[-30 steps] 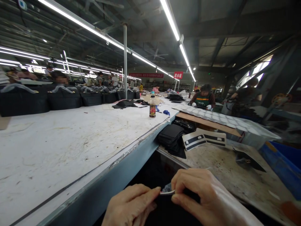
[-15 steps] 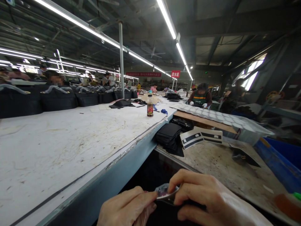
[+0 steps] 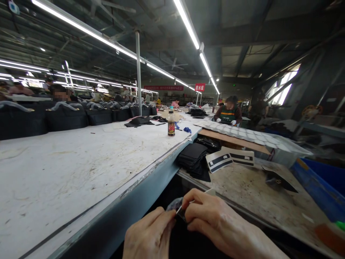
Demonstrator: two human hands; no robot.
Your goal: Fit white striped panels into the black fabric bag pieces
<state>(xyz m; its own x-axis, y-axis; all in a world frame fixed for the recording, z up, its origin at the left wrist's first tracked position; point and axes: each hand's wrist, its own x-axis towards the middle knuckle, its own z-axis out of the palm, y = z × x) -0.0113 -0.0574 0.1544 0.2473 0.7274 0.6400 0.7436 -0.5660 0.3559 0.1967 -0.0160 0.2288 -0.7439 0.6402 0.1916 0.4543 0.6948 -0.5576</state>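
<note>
small clear piece, mostly hidden and hard to identify, pinched between left hand and right hand.

Black fabric stack; white-black striped cards.

This is a factory floor for bag making, shown by the long worn worktable, rows of black bags, stacks of cut black fabric pieces, overhead strip lights and seated workers.
</note>
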